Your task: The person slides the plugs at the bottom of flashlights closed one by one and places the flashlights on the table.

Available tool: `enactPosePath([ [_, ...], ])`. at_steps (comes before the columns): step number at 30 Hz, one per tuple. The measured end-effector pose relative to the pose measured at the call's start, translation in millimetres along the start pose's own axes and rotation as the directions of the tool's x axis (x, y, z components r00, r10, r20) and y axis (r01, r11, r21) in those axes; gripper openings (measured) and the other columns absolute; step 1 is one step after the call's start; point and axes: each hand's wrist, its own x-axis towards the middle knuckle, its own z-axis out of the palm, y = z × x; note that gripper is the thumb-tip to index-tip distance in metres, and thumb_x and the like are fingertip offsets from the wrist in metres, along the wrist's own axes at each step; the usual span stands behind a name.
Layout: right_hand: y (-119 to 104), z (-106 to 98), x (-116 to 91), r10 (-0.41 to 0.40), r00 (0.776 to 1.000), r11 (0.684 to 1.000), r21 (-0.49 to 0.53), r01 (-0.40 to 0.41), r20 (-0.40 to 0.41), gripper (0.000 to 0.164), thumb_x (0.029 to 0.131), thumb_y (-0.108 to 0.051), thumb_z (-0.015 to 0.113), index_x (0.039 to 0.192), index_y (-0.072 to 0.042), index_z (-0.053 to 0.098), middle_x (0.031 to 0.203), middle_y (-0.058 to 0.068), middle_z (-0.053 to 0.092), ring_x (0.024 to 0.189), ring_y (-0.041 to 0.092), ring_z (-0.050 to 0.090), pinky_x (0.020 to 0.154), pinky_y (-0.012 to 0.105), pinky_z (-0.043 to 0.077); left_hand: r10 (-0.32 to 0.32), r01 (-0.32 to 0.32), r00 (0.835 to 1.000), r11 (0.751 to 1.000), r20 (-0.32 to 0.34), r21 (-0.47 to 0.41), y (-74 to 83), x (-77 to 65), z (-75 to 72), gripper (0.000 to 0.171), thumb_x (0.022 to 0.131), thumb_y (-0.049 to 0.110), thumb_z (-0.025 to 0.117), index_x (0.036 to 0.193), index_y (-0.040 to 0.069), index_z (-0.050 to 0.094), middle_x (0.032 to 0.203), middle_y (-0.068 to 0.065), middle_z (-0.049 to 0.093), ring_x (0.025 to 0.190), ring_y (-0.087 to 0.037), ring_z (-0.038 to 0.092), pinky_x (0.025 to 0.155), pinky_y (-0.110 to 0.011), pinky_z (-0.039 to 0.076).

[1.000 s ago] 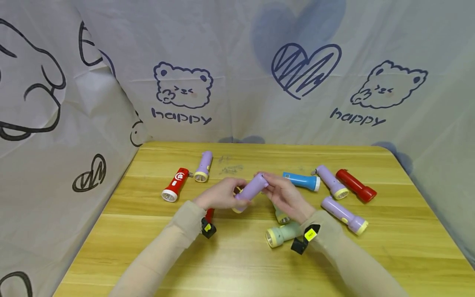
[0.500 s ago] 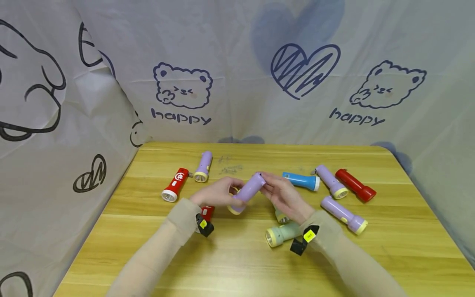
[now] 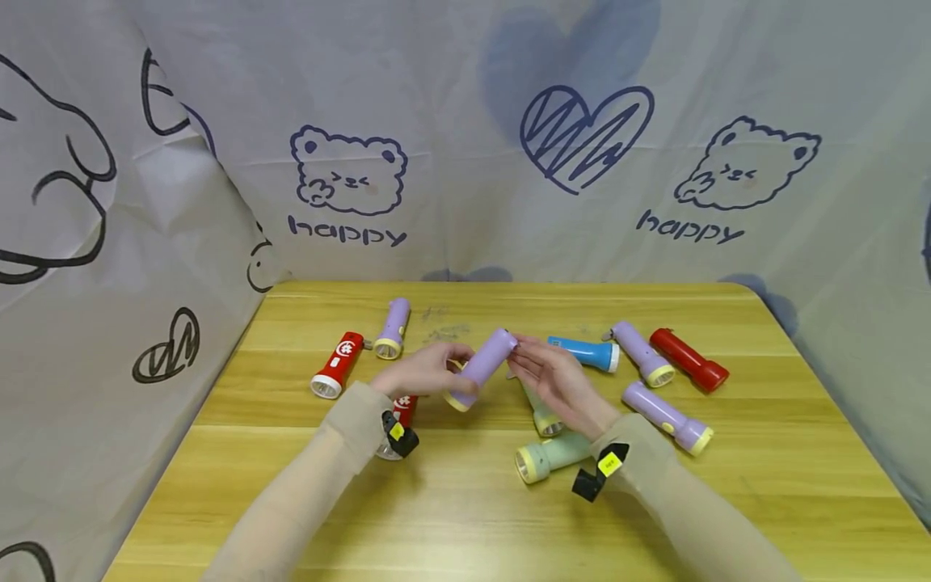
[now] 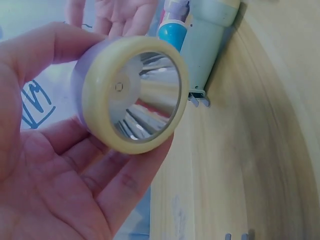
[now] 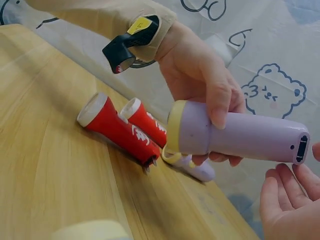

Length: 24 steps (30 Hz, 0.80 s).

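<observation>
- Head view: a person's left hand (image 3: 423, 373) grips a lilac plastic cylindrical torch with a cream-yellow head rim (image 3: 486, 360), raised above a yellow wood-grain table (image 3: 465, 525) and slanting, tail end up and away from the left wrist.
- In the same view the right hand (image 3: 563, 381) is at the tail, its fingers loosely extended rather than wrapped round the barrel. Good handling would leave the weight to the left hand and keep the right light. A pale green plastic torch (image 3: 547, 414) lies just below the right hand, so a low sweep could knock it.
- Left wrist view: the left thumb and fingers hold the torch around its head, spread to its width. The silvery, ridged reflector (image 4: 157, 107) faces this camera behind a clear front; keeping fingertips on the rim should spare it smudges.
- Right wrist view: the right fingertips (image 5: 299, 172) sit just under the tail; whether they press on it I cannot tell. The smooth, slightly glossy barrel narrows from its head, and the tail shows a dark narrow slot (image 5: 302, 148) beside a small hole. Turning that slot towards the right thumb would probably ease fine work there.
</observation>
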Motion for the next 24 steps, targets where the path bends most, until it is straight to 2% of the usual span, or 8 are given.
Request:
enactPosePath([
  [3, -0.6, -4.2, -0.1, -0.002, 1.0, 1.0, -0.01, 0.001, -0.026, 0.053, 0.108, -0.01, 0.039, 0.156, 0.006, 0.024, 0.155, 0.019, 0.044, 0.137, 0.021, 0.052, 0.124, 0.034, 0.032, -0.024, 0.024, 0.999, 1.0, -0.043, -0.012, 1.0, 5.8, -1.2, 0.046, 0.081, 0.021, 0.072, 0.122, 0.0, 0.065, 0.112, -0.013, 0.07, 0.096, -0.019, 0.063, 0.082, -0.026, 0.054],
  [6, -0.9, -8.3, -0.3, -0.006, 0.999, 1.0, -0.018, 0.006, -0.044, 0.052, 0.108, -0.009, 0.037, 0.156, 0.005, 0.023, 0.162, 0.022, 0.032, 0.148, 0.028, 0.04, 0.124, 0.034, 0.031, -0.041, 0.038, 0.996, 0.999, -0.085, -0.036, 0.7, 12.9, -2.4, 0.048, 0.084, 0.023, 0.071, 0.125, -0.001, 0.063, 0.118, -0.016, 0.068, 0.1, -0.021, 0.063, 0.087, -0.029, 0.054],
  [8, -0.8, -10.3, -0.3, -0.009, 0.998, 1.0, -0.023, 0.007, -0.058, 0.051, 0.108, -0.008, 0.036, 0.156, 0.004, 0.024, 0.16, 0.022, 0.033, 0.149, 0.029, 0.038, 0.122, 0.032, 0.034, -0.059, 0.053, 0.992, 0.997, -0.113, -0.057, 0.8, 17.0, -3.9, 0.049, 0.085, 0.023, 0.07, 0.126, -0.002, 0.062, 0.121, -0.018, 0.068, 0.102, -0.022, 0.064, 0.089, -0.032, 0.055],
  [10, -1.0, -12.1, -0.2, -0.013, 0.998, 0.999, -0.035, 0.011, -0.062, 0.05, 0.108, -0.008, 0.035, 0.155, 0.004, 0.026, 0.159, 0.02, 0.036, 0.146, 0.026, 0.043, 0.121, 0.03, 0.037, -0.087, 0.077, 0.985, 0.994, -0.15, -0.072, 0.9, 20.5, -5.7, 0.049, 0.087, 0.024, 0.069, 0.128, -0.002, 0.062, 0.124, -0.019, 0.067, 0.103, -0.023, 0.063, 0.091, -0.035, 0.055],
  [14, -2.0, -14.1, -0.6, -0.031, 0.997, 0.999, -0.04, 0.029, -0.065, 0.048, 0.107, -0.007, 0.038, 0.153, 0.004, 0.03, 0.151, 0.017, 0.048, 0.129, 0.016, 0.059, 0.121, 0.033, 0.036, -0.133, 0.116, 0.969, 0.989, -0.207, -0.092, 1.0, 29.1, -9.3, 0.054, 0.089, 0.025, 0.069, 0.133, -0.004, 0.06, 0.127, -0.021, 0.067, 0.107, -0.026, 0.064, 0.094, -0.038, 0.055],
  [17, -2.7, -14.5, -1.5, -0.039, 0.996, 0.999, -0.04, 0.036, -0.077, 0.048, 0.106, -0.006, 0.04, 0.152, 0.005, 0.031, 0.14, 0.011, 0.057, 0.115, 0.01, 0.065, 0.119, 0.033, 0.04, -0.154, 0.137, 0.958, 0.987, -0.243, -0.086, 0.1, 36.4, -11.4, 0.058, 0.09, 0.026, 0.068, 0.137, -0.006, 0.056, 0.128, -0.023, 0.066, 0.109, -0.027, 0.065, 0.095, -0.038, 0.055],
  [21, -2.7, -14.6, -2.2, -0.046, 0.995, 0.997, -0.058, 0.042, -0.084, 0.048, 0.106, -0.006, 0.042, 0.151, 0.005, 0.032, 0.127, 0.003, 0.064, 0.111, 0.008, 0.066, 0.108, 0.026, 0.049, -0.182, 0.165, 0.935, 0.983, -0.305, -0.078, -1.9, 44.0, -13.6, 0.058, 0.092, 0.027, 0.067, 0.137, -0.007, 0.055, 0.123, -0.023, 0.068, 0.101, -0.025, 0.063, 0.087, -0.033, 0.055],
  [24, -2.0, -15.1, -2.9, -0.052, 0.995, 0.997, -0.069, 0.046, -0.083, 0.045, 0.105, -0.006, 0.044, 0.148, 0.004, 0.036, 0.121, -0.002, 0.066, 0.111, 0.009, 0.066, 0.105, 0.025, 0.051, -0.195, 0.192, 0.916, 0.98, -0.35, -0.044, -4.4, 47.2, -15.3, 0.054, 0.094, 0.03, 0.065, 0.134, -0.005, 0.058, 0.115, -0.02, 0.069, 0.092, -0.022, 0.06, 0.077, -0.029, 0.051],
])
